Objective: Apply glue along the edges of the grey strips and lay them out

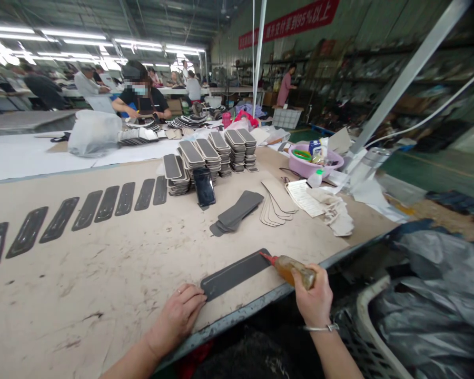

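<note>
A long dark grey strip with rounded ends lies flat near the table's front edge, a thin wet line along part of its rim. My left hand presses its fingertips on the strip's left end; whether it pinches the edge is hard to see. In my right hand is a glue bottle with amber liquid, tilted so its red nozzle touches the strip's right end. Beyond it lie a fan of dark strips and a fan of beige strips.
Several glossy coated strips lie in a row at left. Behind them stand stacks of grey pieces with a phone leaning on them. A purple basin, papers and a metal post are at right. A co-worker sits across the table.
</note>
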Demonstrator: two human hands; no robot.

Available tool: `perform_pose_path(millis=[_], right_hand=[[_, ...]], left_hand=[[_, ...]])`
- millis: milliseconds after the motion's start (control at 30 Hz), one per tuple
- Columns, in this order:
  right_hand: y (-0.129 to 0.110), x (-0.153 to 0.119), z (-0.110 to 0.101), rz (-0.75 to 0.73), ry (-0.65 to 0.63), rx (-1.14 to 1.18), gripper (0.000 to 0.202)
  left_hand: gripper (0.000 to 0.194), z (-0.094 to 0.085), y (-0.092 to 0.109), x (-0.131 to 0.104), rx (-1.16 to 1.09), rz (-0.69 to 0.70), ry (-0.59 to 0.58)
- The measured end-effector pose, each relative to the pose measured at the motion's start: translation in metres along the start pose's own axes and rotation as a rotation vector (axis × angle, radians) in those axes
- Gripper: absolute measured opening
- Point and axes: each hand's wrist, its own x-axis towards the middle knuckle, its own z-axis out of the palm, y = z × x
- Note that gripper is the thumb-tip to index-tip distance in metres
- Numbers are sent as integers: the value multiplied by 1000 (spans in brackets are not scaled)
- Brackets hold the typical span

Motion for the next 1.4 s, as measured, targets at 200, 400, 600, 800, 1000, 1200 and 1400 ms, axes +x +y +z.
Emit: perform_pose_path(millis=[200,400,600,800,1000,1200,1400], right_hand=[[3,-1,-4,54,79,-23,41],[-28,-23,-11,109,3,77,41],[-80,-48,8,-53,-274,297,25],[-95,-54,23,-77,-350,370,21],[-90,-62,11,-79,-389,348,20],[-81,-63,-4,-110,-386,331,17],[-56,-46,-19,-85,-260,200,20]], left_hand=[[22,0,1,1,2,-14,12],[21,-1,2,-1,-18,-31,-4],[22,-4,4,3,-10,-33,-11],[25,-6,6,6,-17,-37,-18],[27,-6,6,4,-13,-43,-60],[25,-4,5,3,-6,-43,-56],[21,-1,3,2,-15,-34,-18]])
